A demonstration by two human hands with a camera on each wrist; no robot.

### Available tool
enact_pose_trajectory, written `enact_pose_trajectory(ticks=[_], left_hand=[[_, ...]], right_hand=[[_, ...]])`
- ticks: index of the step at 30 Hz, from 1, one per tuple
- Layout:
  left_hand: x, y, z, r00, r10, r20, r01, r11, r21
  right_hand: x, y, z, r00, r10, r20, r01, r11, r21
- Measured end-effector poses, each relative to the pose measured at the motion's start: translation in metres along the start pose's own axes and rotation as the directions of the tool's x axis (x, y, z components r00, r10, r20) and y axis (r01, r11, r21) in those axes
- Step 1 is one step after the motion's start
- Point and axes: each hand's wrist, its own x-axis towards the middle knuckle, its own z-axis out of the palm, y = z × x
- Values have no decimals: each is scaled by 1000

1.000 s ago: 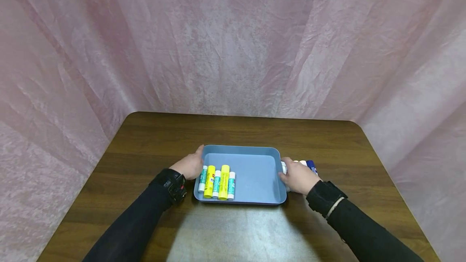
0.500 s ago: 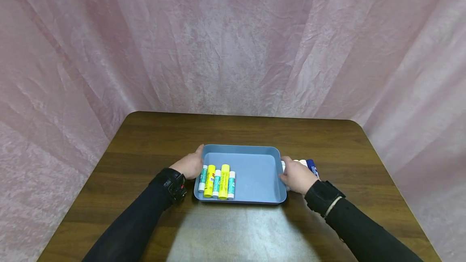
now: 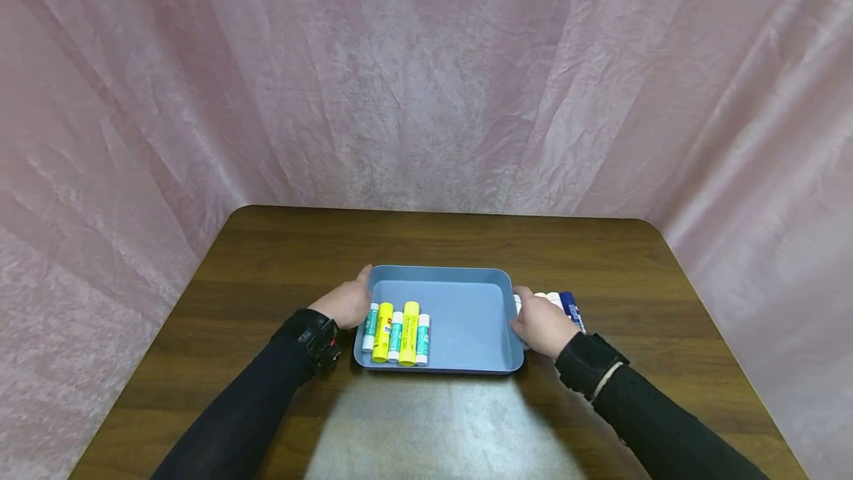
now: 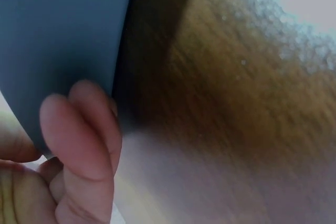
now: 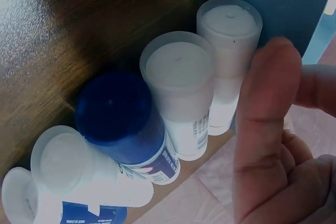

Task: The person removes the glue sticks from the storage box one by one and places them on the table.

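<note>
A shallow blue tray [image 3: 469, 321] lies across the middle of the table. Its left end is gripped by my left hand [image 3: 348, 304]; in the left wrist view curled fingers [image 4: 79, 140] press against the tray's outer wall. My right hand [image 3: 548, 326] holds the opposite end, with a bent finger [image 5: 268, 85] close to the wall in the right wrist view. Inside, yellow glue sticks [image 3: 409, 335] alternate with white-and-teal glue sticks [image 3: 395, 338] along the left side. Just outside the right wall stand several white glue sticks [image 5: 178, 82] and a blue-capped one [image 5: 118, 116], partly covered by my right hand in the head view.
The wooden table [image 3: 293, 243] has rounded far corners, and a bright reflection shows on it in front of the tray. A pink curtain [image 3: 426, 95] hangs behind and at both sides. Black bands [image 3: 589, 365] and dark sleeves cover my wrists and forearms.
Both hands stay at the tray's ends. The right forearm has shifted slightly left, and a bit more of the blue-capped glue stick shows. The tray is nearly still.
</note>
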Motion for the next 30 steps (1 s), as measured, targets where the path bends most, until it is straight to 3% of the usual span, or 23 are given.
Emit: enact_pose_trajectory(ticks=[8,15,23,30], left_hand=[[-7,1,-1,997,40,-67,-36,997,66],[-23,7,0,971,130,-202,-85,972,218],[-34,15,4,975,171,-145,-117,939,323],[-31,15,11,971,203,-128,-124,881,456]], right_hand=[[0,-1,0,1000,12,0,-12,1000,11],[0,0,1,1000,3,-15,-3,1000,0],[-1,0,2,1000,9,-13,-9,1000,1],[0,0,4,1000,3,-18,-3,1000,-4]])
